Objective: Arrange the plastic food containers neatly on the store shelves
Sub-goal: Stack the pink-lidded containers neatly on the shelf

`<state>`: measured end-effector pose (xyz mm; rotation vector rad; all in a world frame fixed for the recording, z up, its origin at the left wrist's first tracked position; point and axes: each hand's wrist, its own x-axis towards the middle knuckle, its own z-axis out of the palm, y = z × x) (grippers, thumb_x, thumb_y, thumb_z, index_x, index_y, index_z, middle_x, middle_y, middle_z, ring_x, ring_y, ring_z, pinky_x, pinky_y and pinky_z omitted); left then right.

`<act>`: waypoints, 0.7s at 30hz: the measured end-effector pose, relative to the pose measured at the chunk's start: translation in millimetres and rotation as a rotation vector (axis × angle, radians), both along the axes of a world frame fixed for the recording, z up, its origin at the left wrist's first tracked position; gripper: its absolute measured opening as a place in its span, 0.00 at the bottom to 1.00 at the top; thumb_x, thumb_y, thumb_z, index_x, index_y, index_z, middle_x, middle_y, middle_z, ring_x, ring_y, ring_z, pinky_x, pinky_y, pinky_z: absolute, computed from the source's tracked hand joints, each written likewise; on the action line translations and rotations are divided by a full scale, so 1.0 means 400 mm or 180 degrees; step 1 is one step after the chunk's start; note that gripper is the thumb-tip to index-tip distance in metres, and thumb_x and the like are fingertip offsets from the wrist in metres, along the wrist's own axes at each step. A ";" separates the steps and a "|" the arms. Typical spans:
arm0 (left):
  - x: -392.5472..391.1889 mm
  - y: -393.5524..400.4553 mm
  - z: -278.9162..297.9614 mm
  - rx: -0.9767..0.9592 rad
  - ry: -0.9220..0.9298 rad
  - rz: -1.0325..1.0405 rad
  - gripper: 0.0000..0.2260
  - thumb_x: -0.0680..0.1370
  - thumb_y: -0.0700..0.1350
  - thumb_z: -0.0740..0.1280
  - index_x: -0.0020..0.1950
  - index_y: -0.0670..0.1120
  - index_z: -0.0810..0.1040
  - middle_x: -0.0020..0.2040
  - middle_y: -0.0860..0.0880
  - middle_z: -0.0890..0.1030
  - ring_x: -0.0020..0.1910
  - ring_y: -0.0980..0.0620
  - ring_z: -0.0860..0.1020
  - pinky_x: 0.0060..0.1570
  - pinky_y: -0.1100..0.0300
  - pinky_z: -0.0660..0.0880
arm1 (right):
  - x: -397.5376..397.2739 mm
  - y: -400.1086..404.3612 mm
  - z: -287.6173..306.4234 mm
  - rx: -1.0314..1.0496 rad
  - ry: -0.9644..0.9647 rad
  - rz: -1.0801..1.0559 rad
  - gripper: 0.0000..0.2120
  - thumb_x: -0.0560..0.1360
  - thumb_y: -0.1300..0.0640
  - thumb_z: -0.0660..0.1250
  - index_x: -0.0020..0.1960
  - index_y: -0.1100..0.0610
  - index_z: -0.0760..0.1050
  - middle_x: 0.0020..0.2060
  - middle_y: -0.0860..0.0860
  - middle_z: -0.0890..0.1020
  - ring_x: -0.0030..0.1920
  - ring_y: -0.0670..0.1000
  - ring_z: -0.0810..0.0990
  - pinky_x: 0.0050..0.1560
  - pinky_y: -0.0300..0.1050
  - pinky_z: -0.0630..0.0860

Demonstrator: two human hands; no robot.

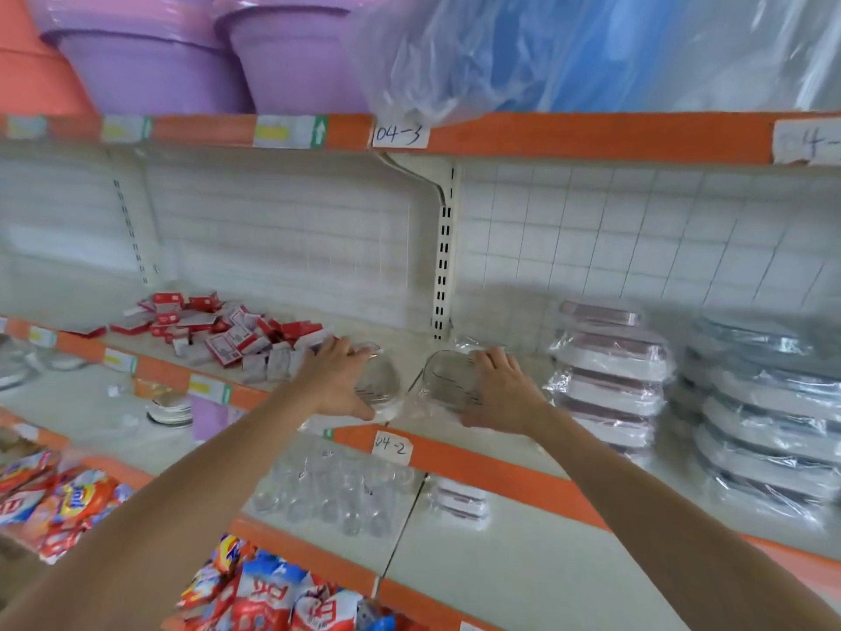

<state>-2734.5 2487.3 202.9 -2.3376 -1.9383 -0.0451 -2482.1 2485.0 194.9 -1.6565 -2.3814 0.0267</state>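
Holding one clear tub [380, 387] in the left hand [336, 380] and another clear tub [448, 380] in the right hand [500, 393], fingers wrapped round, near the shelf [455, 453] edge, so could slip off if pushed carelessly.

Clear glossy plastic containers [450, 380]; film-wrapped stacks [610, 375] shiny; shelf [455, 430] matt, smooth.

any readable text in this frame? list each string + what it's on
"04-3": handwritten paper tag on the upper shelf's orange edge.
"04-2": handwritten paper tag on the orange edge of the shelf below the hands.
"4-": cut-off paper tag at the right end of the upper edge.
Price strips, red boxes and snack bags: print too blurred to read.
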 end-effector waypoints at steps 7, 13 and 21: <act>0.029 0.119 0.051 0.0328 -0.0336 -0.0100 0.43 0.66 0.63 0.72 0.74 0.47 0.57 0.62 0.45 0.64 0.63 0.46 0.64 0.61 0.49 0.68 | 0.033 0.192 0.119 -0.0008 -0.0136 -0.0424 0.42 0.66 0.47 0.74 0.71 0.60 0.58 0.64 0.57 0.62 0.65 0.57 0.64 0.66 0.51 0.67; 0.049 0.233 0.073 0.0436 -0.0424 -0.0451 0.36 0.67 0.62 0.71 0.67 0.47 0.63 0.60 0.47 0.67 0.59 0.48 0.66 0.57 0.52 0.68 | 0.043 0.316 0.155 -0.0233 -0.0410 -0.0767 0.41 0.69 0.48 0.73 0.73 0.62 0.56 0.68 0.59 0.59 0.68 0.60 0.61 0.68 0.53 0.65; 0.075 0.407 0.133 0.0400 -0.0856 -0.0940 0.36 0.67 0.63 0.72 0.68 0.50 0.63 0.60 0.49 0.68 0.59 0.50 0.67 0.56 0.54 0.69 | 0.055 0.424 0.138 -0.0722 -0.0798 -0.0907 0.37 0.70 0.46 0.71 0.72 0.58 0.59 0.68 0.57 0.64 0.69 0.61 0.62 0.68 0.59 0.63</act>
